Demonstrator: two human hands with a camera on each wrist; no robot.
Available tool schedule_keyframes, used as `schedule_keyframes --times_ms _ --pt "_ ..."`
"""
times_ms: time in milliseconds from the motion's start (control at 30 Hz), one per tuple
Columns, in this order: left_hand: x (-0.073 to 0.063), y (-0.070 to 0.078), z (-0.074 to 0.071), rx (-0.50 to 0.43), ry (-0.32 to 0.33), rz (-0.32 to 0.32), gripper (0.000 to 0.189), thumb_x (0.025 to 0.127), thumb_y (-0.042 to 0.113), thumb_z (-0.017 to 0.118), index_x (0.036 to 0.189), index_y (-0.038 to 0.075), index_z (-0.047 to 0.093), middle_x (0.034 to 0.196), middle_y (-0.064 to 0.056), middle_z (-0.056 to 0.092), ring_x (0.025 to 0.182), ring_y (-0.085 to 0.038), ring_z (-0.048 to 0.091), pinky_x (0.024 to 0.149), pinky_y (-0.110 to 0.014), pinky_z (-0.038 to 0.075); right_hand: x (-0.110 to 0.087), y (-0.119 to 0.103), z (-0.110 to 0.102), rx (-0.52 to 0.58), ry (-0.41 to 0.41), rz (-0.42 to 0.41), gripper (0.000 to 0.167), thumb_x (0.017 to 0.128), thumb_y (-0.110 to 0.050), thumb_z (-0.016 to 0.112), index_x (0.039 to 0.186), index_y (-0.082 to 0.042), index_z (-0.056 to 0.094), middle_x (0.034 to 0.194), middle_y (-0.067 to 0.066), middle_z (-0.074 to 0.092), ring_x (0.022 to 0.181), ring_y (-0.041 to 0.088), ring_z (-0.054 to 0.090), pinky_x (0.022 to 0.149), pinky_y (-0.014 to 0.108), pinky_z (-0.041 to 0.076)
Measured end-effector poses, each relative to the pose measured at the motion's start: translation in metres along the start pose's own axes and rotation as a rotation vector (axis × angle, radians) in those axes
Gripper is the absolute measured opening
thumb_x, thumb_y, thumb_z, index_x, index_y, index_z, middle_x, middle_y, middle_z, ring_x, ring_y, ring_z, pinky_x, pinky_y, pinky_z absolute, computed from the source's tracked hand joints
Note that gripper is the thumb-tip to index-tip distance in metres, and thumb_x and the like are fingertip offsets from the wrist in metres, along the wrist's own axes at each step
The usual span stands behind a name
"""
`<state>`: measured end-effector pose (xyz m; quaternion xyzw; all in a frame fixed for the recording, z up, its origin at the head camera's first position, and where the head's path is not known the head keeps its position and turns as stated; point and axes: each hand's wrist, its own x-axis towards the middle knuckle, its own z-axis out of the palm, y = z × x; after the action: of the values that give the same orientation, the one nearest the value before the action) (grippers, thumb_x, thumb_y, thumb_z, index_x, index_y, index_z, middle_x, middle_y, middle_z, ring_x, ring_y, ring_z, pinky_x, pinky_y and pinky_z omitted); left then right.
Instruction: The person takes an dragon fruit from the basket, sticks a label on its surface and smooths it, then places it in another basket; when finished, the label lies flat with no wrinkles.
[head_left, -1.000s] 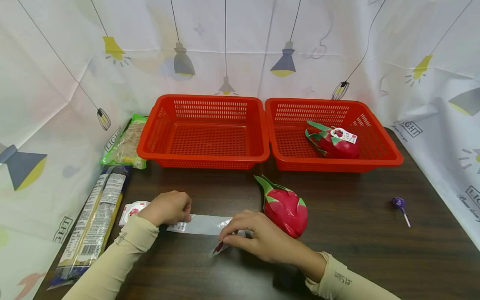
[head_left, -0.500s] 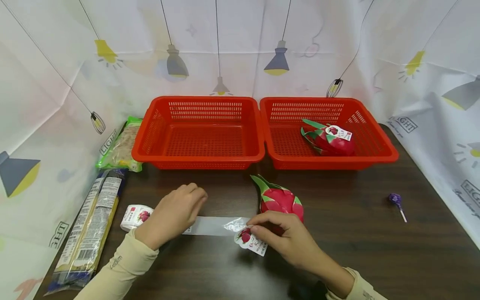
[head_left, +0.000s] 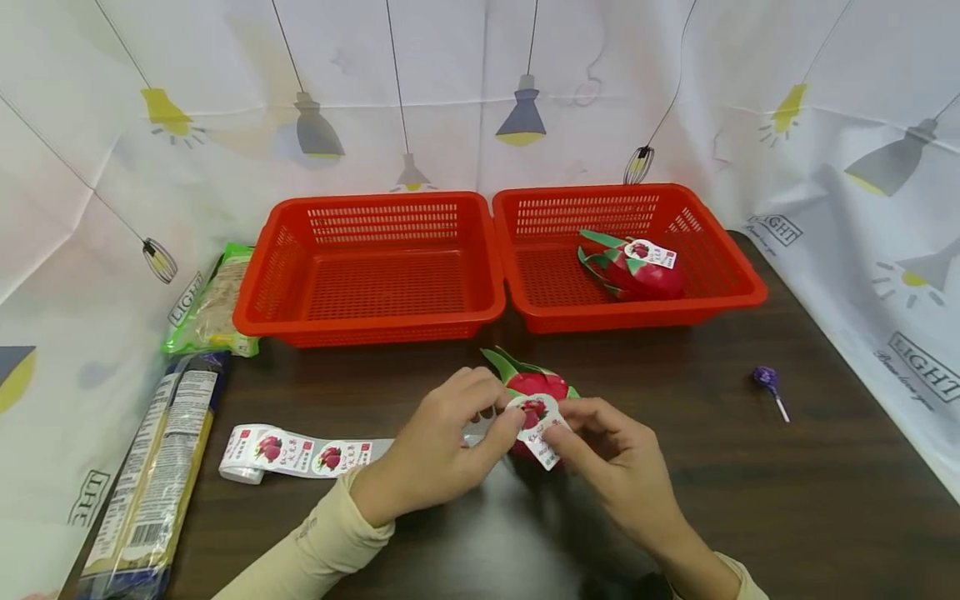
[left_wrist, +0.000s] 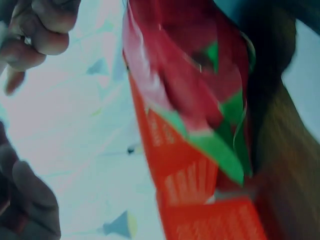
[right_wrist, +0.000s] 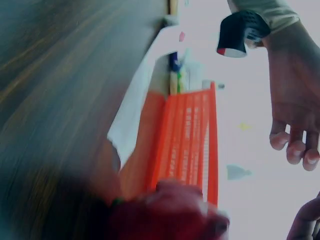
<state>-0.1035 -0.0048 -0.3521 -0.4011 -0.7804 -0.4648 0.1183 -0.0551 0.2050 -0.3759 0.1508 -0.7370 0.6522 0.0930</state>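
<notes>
My left hand and my right hand meet at a white sticker with a dragon fruit picture, above the table. My left thumb and fingers pinch its left edge; my right thumb and fingers pinch its right side. Just behind it lies a pink and green dragon fruit, partly hidden by the sticker and hands. It also shows large in the left wrist view. From a sticker roll at the left, a label strip runs under my left hand; its far end is mostly covered.
Two red baskets stand at the back: the left basket and the right basket, which holds another labelled dragon fruit. A long packet and a green-edged bag lie left. A purple lollipop lies right.
The right hand has peeled the sticker off the strip and lifted it over toward the dragon fruit. The left hand has moved right from the strip to the sticker's edge. The view has shifted.
</notes>
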Motion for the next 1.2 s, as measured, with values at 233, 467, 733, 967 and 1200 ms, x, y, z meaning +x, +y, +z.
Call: schedule_keyframes --times_ms 233,467,733,967,1200 --pt "0.017 -0.017 0.036 -0.092 0.048 -0.221 0.022 0.099 0.017 0.056 0.078 0.013 0.063 0.086 0.000 0.061 0.085 -0.017 0.054 0.074 -0.034 0.050 0.000 0.010 -0.018 -0.232 0.019 0.065 0.015 0.096 -0.003 0.067 0.088 -0.016 0.067 0.077 -0.001 0.058 0.067 0.011 0.052 0.058 0.026 0.046" --pt "0.008 -0.036 0.059 -0.034 0.040 -0.466 0.030 0.097 0.022 0.055 0.069 0.014 0.060 0.093 -0.003 0.057 0.090 -0.019 0.048 0.077 -0.029 0.042 0.003 0.032 -0.014 -0.458 0.027 0.090 0.021 0.094 -0.015 0.072 0.077 -0.023 0.063 0.083 -0.006 0.053 0.078 0.008 0.049 0.070 0.025 0.044" --pt "-0.004 -0.046 0.065 0.024 0.075 -0.447 0.024 0.095 0.020 0.061 0.072 0.015 0.060 0.099 -0.004 0.058 0.091 -0.017 0.050 0.078 -0.028 0.041 0.005 0.043 -0.012 -0.519 0.036 0.061 0.028 0.089 -0.014 0.078 0.070 -0.023 0.058 0.079 -0.005 0.050 0.075 0.009 0.049 0.067 0.027 0.047" --pt "-0.007 -0.049 0.074 0.115 0.076 -0.385 0.026 0.096 0.019 0.063 0.074 0.015 0.050 0.103 -0.007 0.059 0.094 -0.020 0.054 0.073 -0.026 0.043 0.005 0.045 -0.014 -0.564 0.047 0.056 0.031 0.084 -0.013 0.082 0.070 -0.020 0.055 0.079 -0.004 0.049 0.068 0.008 0.051 0.060 0.023 0.049" --pt "-0.006 -0.050 0.071 -0.023 0.077 -0.457 0.014 0.096 0.018 0.066 0.101 0.009 0.056 0.098 -0.007 0.057 0.080 -0.014 0.054 0.070 -0.022 0.047 0.006 0.047 -0.022 -0.440 0.024 0.188 0.030 0.087 -0.014 0.081 0.087 -0.011 0.051 0.081 0.001 0.050 0.071 0.015 0.052 0.061 0.023 0.047"
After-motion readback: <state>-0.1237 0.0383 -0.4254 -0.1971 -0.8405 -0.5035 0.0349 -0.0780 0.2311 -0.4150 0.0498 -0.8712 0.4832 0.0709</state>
